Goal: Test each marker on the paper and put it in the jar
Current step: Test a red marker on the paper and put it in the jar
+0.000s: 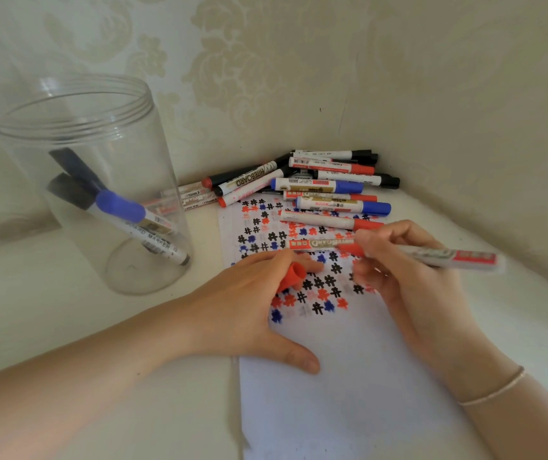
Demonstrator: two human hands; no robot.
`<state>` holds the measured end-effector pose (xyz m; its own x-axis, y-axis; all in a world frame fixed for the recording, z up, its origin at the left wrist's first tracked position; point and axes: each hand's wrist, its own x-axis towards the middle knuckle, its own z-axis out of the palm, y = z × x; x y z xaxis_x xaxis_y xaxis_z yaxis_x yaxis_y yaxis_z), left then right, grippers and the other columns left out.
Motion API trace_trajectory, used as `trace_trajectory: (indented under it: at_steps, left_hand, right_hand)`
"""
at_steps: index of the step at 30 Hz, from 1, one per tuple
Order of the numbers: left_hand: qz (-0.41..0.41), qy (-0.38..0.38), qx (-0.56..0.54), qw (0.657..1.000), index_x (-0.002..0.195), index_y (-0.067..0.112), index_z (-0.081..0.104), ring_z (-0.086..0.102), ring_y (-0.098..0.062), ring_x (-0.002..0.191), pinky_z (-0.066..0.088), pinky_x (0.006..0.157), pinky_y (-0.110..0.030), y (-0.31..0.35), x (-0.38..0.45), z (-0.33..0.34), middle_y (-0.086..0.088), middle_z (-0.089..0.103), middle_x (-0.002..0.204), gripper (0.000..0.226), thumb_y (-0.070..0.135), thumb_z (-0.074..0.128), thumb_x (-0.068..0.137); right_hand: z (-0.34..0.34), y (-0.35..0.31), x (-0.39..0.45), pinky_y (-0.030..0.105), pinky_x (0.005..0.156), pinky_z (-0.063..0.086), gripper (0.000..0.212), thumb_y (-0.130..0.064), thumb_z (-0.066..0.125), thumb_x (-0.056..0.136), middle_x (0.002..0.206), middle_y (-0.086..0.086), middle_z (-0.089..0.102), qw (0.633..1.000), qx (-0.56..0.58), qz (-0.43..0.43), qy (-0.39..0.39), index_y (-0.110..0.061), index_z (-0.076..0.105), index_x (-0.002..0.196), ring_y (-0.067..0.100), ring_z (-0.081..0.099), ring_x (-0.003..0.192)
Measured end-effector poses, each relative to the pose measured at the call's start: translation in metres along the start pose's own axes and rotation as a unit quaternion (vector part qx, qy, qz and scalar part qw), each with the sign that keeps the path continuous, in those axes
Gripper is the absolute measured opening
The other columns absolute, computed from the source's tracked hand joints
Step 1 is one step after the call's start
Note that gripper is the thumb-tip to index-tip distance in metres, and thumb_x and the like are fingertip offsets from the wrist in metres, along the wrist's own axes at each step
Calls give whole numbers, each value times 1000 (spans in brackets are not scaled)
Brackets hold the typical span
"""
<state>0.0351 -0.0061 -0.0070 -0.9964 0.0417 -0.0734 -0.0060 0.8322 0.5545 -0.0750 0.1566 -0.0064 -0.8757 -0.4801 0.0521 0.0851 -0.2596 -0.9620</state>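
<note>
The paper (349, 376) lies nearest, its bare lower part between the two forearms, and its upper part is full of small black, blue and red test marks.

At the far left stands the jar (76, 180), upright and open, with two capped markers (123, 210) leaning inside it.

Next comes the left hand (239, 313). It rests palm down on the left edge of the paper, thumb stretched toward the camera, and its curled fingers hold the red cap (290, 275) with the open end facing up and to the right.

The right hand (408, 277) pinches the red marker (432, 255) near its red tip end, and the barrel points away to the right, almost level (it is blurred, so I think it is moving). I cannot tell if the tip touches the paper.

It seems the step is either writing the test mark or closing the marker. To do it well, I would keep the left hand pressing the sheet so it does not slide, draw on a free white place below the marks, then push the tip straight into the cap before going to the jar.

Behind, in the corner, the pile of markers (315, 184) waits, partly lying on the top of the paper.
</note>
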Motion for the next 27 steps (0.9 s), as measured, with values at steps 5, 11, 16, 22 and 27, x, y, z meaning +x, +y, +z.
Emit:
trace_trajectory:
  at_steps: [5,11,16,22,27]
  left_hand:
    - [-8,0,12,1000,127,51,24,26,28,106,32,82,-1,-1,1,1,47,28,103,93,72,74,51]
    - [-4,3,28,1000,115,49,21,25,29,101,30,82,0,-2,1,2,45,26,101,86,73,74,51]
    - [19,10,44,999,140,42,20,23,14,121,25,103,-11,-4,0,2,37,28,126,102,74,70,56]
    - [100,75,42,991,122,24,44,45,-9,112,34,96,-22,-11,4,7,10,51,118,47,60,32,93]
    - [139,184,107,967,91,21,49,47,-9,99,35,86,-21,-15,6,13,5,51,114,38,50,27,99]
  right_hand:
    - [5,-3,-2,30,50,52,20,-20,55,76,65,14,64,990,114,55,-64,0,59,74,25,62,52]
    - [8,1,-4,27,37,41,23,-3,56,84,55,12,54,997,51,25,-47,-3,47,63,18,48,37]
    - [5,-1,-5,25,40,43,19,-12,69,74,60,14,62,995,-49,15,-84,2,57,70,18,48,37]
    - [-3,-8,-3,34,56,53,18,-13,83,64,78,22,69,981,-91,21,-169,-2,72,73,29,65,58]
    - [-2,-11,-2,36,53,51,30,-17,55,86,75,29,66,988,5,64,-142,7,68,75,30,62,53]
